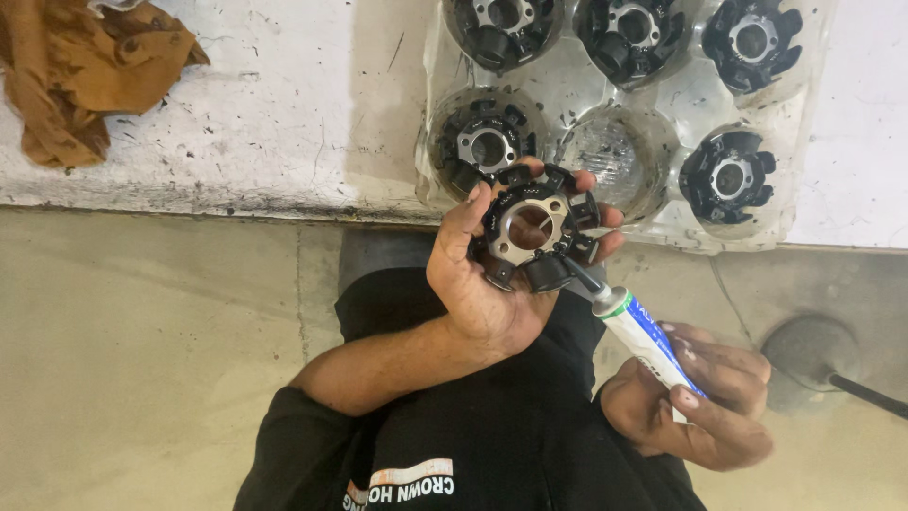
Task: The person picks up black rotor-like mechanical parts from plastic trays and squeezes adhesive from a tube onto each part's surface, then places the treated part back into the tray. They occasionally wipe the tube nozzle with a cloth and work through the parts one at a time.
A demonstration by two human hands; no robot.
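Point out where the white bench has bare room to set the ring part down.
The white bench is bare between the brown rag and the clear tray. The tray is crowded, with one empty cup. The left hand holds the ring part; the right hand holds a tube.

A black ring-shaped stator core [532, 227] with radial winding posts and a bare metal centre plate is held face-up, slightly tilted. A white-and-blue tube [646, 339] with a dark nozzle is pressed against its lower edge, angled upward.
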